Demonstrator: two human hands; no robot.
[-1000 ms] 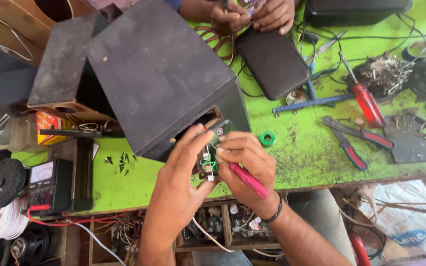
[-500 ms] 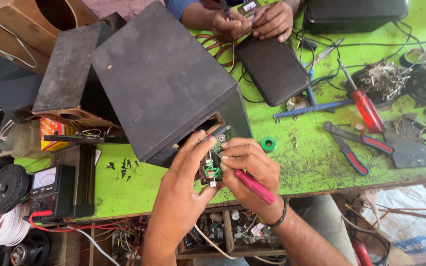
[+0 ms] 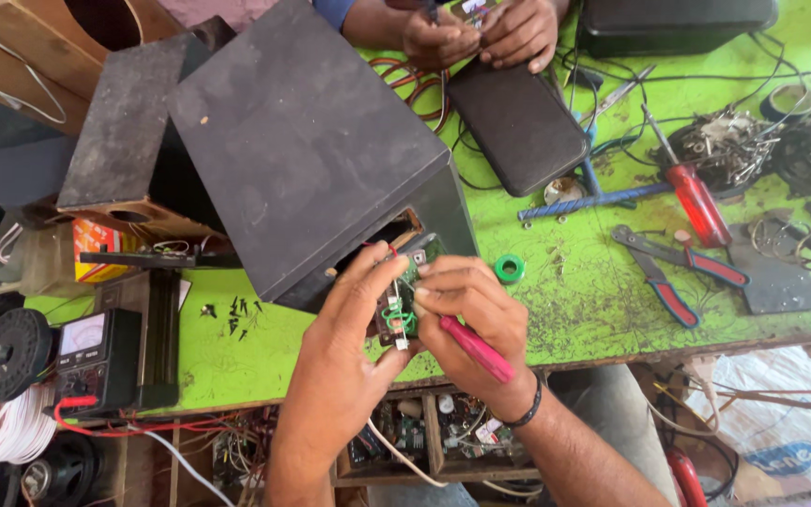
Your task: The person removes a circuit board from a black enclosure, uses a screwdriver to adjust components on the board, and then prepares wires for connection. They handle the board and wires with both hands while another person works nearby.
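Here, circuit board pinched beside speaker box edge.

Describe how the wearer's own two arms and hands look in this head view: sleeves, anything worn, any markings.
Both forearms are bare, with no sleeve in view and no gloves. The left hand wears nothing that shows: no ring, watch or band. The right hand has a thin dark bracelet around the wrist. No markings show on either arm.

A small green circuit board with thin wires stands upright, just beside the big black box. A pink tool touches it.
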